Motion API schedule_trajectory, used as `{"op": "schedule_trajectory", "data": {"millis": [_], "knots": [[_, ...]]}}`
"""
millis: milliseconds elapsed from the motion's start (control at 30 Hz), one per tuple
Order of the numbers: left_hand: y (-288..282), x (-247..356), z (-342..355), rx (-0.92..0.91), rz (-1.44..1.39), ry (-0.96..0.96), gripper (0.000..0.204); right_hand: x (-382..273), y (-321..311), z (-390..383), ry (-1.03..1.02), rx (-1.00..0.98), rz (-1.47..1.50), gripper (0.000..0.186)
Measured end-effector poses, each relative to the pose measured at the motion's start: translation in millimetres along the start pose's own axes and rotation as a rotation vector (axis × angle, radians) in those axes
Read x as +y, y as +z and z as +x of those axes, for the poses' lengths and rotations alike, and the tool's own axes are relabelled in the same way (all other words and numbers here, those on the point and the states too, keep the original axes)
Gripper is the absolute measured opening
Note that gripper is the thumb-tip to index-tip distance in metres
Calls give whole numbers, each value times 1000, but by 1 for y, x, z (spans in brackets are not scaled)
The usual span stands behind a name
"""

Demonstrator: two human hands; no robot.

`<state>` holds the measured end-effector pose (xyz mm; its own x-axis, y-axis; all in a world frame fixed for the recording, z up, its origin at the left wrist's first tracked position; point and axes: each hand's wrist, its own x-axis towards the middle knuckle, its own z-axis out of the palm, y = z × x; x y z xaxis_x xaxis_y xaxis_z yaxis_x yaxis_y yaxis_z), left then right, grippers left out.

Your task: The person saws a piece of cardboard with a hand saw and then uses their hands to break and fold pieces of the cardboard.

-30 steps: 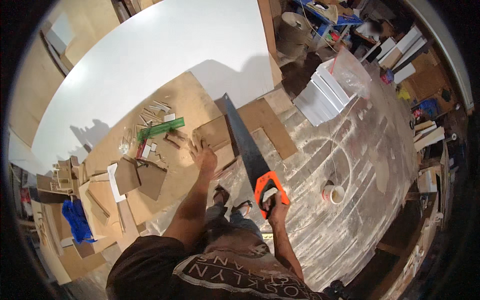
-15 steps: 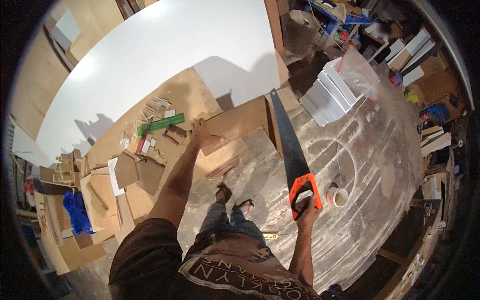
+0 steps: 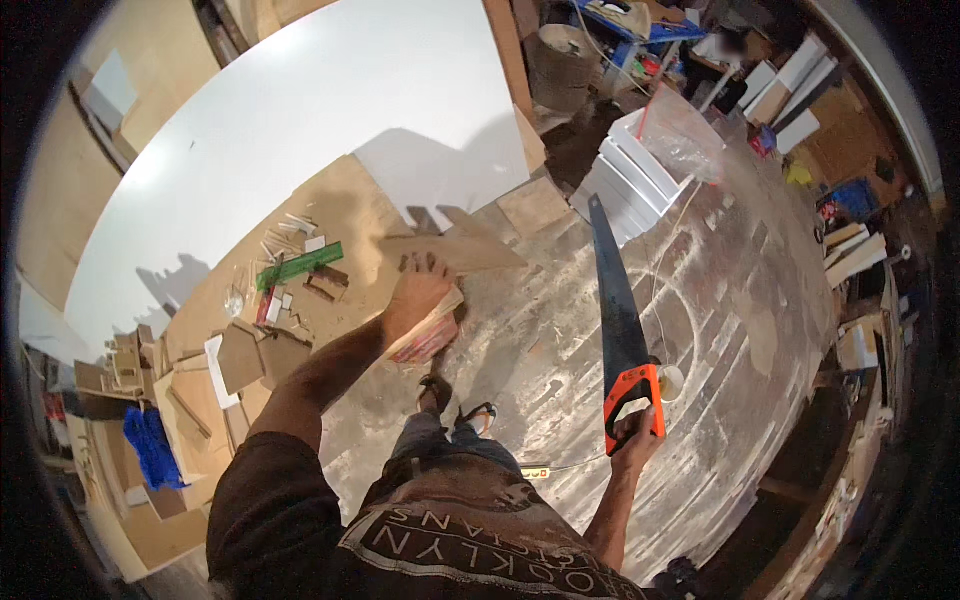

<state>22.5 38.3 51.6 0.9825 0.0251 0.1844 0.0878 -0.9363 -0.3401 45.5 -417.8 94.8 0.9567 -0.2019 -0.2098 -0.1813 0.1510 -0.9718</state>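
My right hand [image 3: 632,442] grips the orange handle of a handsaw [image 3: 618,300]; its long dark blade points away from me, out over the floor. My left hand [image 3: 420,295] has its fingers over the edge of a brown board [image 3: 480,252] at the work panel's front, holding it; a pale, red-marked wood edge [image 3: 420,345] shows below that hand. Left of it on the brown sheet [image 3: 330,200] lie a green strip [image 3: 298,263], small white and wooden offcuts [image 3: 292,228] and a clear crumpled item [image 3: 234,298].
A large white panel [image 3: 280,110] spans the back. Stacked white pieces with plastic [image 3: 630,180] stand right, near a bucket [image 3: 673,385], cord and drum [image 3: 565,65]. Board scraps and blue cloth [image 3: 150,445] are at left; a cluttered shelf [image 3: 855,355] lines the right. My feet are on the stained floor.
The saw has moved right, away from the boards. The board under my left hand has shifted and tilted, showing more red-marked edge and uncovering floor to its right.
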Motion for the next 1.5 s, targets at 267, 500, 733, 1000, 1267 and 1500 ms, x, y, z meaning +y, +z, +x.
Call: {"op": "schedule_trajectory", "data": {"millis": [267,500,733,1000,1267,1500], "knots": [[18,-62,54,-261,-334,-234,24,14,-36,-9,-40,137,-75,48],[143,-160,20,-107,-1403,-439,35,4,-18,-22,-21,113,-40,46],[203,-171,0,-481,-1357,-581,31,-6,30,-33,-11,40,-128,54],[162,-109,10,-92,-699,-614,37,17,106,-37,41,-80,-80,42],[150,-81,-22,115,-436,-709,46,32,150,-33,120,-265,-110,45],[132,-57,-37,63,-423,-807,50,17,142,-5,106,-404,-170,44]]}}
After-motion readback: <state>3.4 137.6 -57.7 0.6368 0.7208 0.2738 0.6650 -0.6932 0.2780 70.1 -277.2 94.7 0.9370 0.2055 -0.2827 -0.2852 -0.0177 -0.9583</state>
